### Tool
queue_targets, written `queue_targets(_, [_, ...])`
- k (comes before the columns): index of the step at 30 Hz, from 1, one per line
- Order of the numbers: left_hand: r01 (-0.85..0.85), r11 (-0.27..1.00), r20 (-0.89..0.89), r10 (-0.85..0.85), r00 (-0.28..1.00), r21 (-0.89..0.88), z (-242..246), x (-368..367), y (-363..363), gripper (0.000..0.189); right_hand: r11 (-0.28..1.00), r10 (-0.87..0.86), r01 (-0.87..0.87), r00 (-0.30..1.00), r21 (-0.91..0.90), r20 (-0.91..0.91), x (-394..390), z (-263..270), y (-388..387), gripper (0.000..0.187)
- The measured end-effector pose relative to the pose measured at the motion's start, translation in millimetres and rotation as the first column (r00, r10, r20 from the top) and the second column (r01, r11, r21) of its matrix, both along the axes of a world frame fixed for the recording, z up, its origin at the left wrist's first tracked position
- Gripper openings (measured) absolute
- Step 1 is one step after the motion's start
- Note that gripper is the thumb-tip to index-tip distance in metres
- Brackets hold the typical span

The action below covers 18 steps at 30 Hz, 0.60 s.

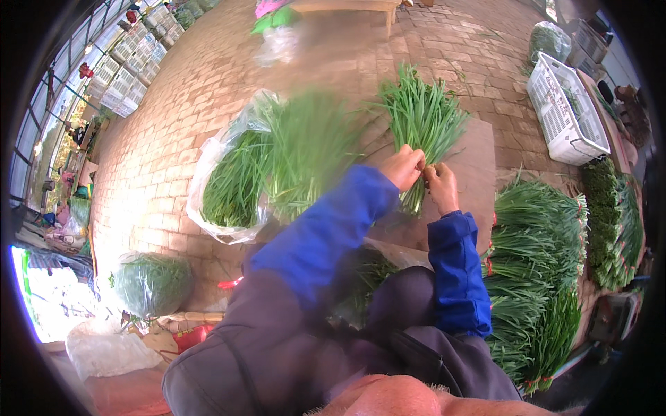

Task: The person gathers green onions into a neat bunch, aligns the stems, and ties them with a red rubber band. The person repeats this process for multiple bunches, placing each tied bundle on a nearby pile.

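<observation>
A bunch of long green leafy stalks (424, 112) lies on a brown board (476, 161), leaf tips towards the top of the view. My left hand (403, 169) and my right hand (441, 188) meet over its lower stems, fingers bent close together. Whether a tie is between the fingers cannot be made out. Left of the bunch is a looser heap of the same greens (312, 151), partly blurred. Beside that heap, an opened clear plastic bag (195, 208) holds more greens (237, 182).
Red-tied bunches (536, 244) are stacked at the right, with further bunches (619, 229) beyond. A white plastic crate (570, 112) stands at upper right. A filled clear bag (152, 285) sits at lower left. Part of a wooden bench (348, 6) shows at the top.
</observation>
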State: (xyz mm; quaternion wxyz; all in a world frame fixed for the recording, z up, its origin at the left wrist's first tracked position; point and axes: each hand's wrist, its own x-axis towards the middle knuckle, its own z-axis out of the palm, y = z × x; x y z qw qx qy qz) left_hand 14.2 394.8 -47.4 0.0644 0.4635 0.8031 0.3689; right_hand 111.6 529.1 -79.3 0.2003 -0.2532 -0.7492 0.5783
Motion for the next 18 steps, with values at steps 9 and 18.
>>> queue_targets(9, [0.183, 0.981, 0.061, -0.179, 0.982, -0.067, 10, -9, -18, 0.020, 0.972, 0.099, -0.109, 0.993, 0.207, 0.058, 6, 14, -4, 0.020])
queue_targets(18, [0.259, 0.963, -0.005, -0.260, 0.966, 0.074, -18, -27, -19, 0.018, 0.963, 0.071, -0.042, 0.992, 0.266, -0.103, 1, -4, 1, 0.026])
